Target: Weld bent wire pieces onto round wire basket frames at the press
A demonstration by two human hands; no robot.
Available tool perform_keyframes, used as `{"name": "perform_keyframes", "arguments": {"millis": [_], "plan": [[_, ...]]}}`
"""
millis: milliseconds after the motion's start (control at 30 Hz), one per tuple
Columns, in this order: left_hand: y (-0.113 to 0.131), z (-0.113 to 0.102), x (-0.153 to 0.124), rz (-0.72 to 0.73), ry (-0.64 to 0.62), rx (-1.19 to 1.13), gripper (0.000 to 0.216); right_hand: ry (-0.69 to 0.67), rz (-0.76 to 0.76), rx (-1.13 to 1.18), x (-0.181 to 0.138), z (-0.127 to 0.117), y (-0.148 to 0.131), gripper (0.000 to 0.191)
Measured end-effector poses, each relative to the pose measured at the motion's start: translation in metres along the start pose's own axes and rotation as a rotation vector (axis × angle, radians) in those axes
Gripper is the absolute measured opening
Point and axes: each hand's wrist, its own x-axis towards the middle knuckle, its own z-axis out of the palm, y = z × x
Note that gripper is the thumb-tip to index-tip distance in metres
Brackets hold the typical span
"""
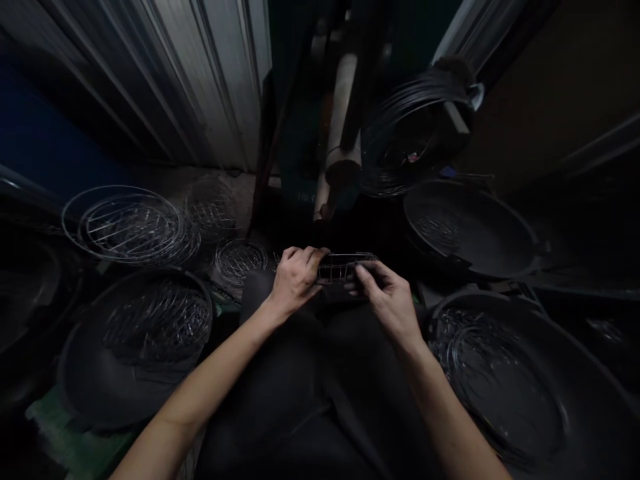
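Bright metal wire: a small rectangular wire frame point(345, 268) sits level between both hands, just above the person's dark clothing point(300, 400). The left hand point(295, 280) has its fingers point(305, 255) curled together over the frame's left end, clamped on it. The right hand point(385, 300) has its fingers point(367, 277) closed on the right end; the thumb is hard to make out.

Frame likely light and springy, stiff along its rails but apt to flex if squeezed. Wire ends could snag skin. Safest hold looks to be the long outer rails, not the thin cross wires.

Nearby, a black basin point(90, 393) at lower left holds wire pieces, with a second black basin point(500, 220) and third black basin point(565, 347) on the right. A loose pile of wire rings point(130, 223) lies ahead to the left. Farther ahead, a coil of dark wire point(415, 133) hangs beside a pale pipe point(340, 133), with corrugated metal sheeting point(200, 80) behind.
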Motion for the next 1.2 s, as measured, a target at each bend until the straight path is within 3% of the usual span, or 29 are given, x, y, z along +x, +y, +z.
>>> {"name": "perform_keyframes", "arguments": {"millis": [267, 433, 567, 933, 1200], "plan": [[-0.011, 0.001, 0.000, -0.008, 0.086, 0.003, 0.053, 0.010, 0.022, -0.003, 0.022, 0.018, 0.002, 0.035], [-0.015, -0.002, 0.003, 0.008, 0.106, -0.034, 0.055, 0.073, -0.122, -0.234, 0.032, 0.027, 0.003, 0.030], [-0.021, -0.001, 0.005, -0.004, 0.150, -0.044, 0.054, 0.099, -0.206, -0.293, 0.036, 0.032, 0.000, 0.027], [-0.035, 0.003, 0.015, 0.010, 0.232, -0.074, 0.055, 0.113, -0.235, -0.255, 0.052, 0.043, -0.001, 0.028], [-0.043, 0.008, 0.021, -0.013, 0.223, -0.080, 0.055, 0.114, -0.265, -0.271, 0.064, 0.045, -0.002, 0.027]]}}
